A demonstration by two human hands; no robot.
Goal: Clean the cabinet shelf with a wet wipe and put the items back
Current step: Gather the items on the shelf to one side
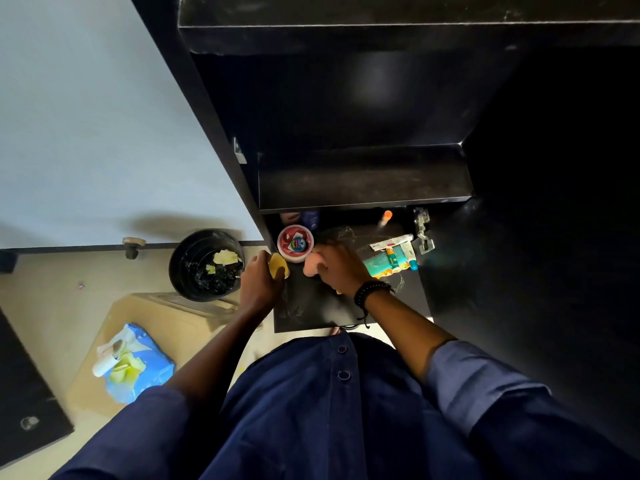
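Left hand (258,278) gripped the yellow wipe (278,266), fingers curled round it, at the near-left corner of the lowest cabinet shelf (311,313); wipe sat right at the shelf's left edge, just near of the red tub (295,243); whether it touched the shelf surface, couldn't tell. Right hand (341,268) was clamped on a peach-coloured item (313,266), held low over the middle of the same shelf, just right of the wipe; what the item was, couldn't tell. Black bead bracelet (372,292) on my right wrist. Shelf showed wet streaks near its front and by the far middle.

Red tub stood at far left of the shelf, lid on; two containers behind it, mostly hidden under the shelf above. Right side of the shelf: teal comb (379,264), a white tube (393,242) and a small orange-green tube (391,256) lying together; orange-capped stick (385,218) further back; metal hinge (422,230) at the right wall.

Floor to the left: black bin (187,271) with used yellow wipes inside; near of it a cardboard box (166,320) carrying the blue wipe pack (149,368), yellow sheet poking out, a white roll lying across it.
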